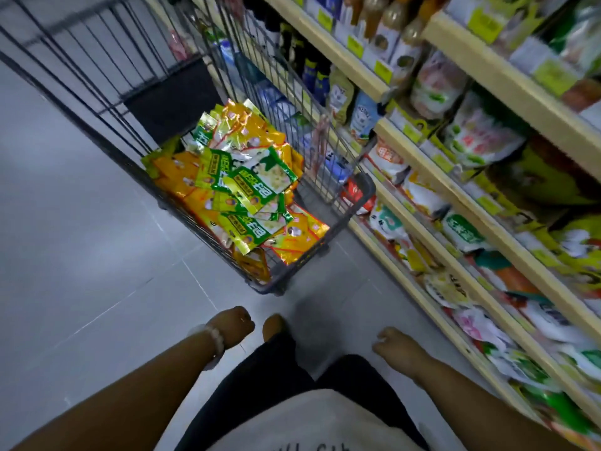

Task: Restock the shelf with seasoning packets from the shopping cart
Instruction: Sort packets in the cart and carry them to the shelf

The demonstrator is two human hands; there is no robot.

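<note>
Both hands (231,327) (395,348) loosely curled, grip holding nothing | grey tile floor (81,255) | shelves (461,190) right

"HEINZ" faintly legible on blue pouch (364,117); other print too blurred.

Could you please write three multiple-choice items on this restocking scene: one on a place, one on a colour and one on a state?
1. Where are the seasoning packets?
A. In the shopping cart
B. On the floor
C. In the person's hands

2. The packets' main colours are:
A. Blue and white
B. Yellow and green
C. Red and black

3. The left hand and right hand are:
A. Each gripping a packet
B. Pushing the cart
C. Holding nothing

Answers: 1 A, the pile lies inside the wire basket; 2 B, yellow and green wrappers show; 3 C, both hang low, apart from cart and packets.
</note>
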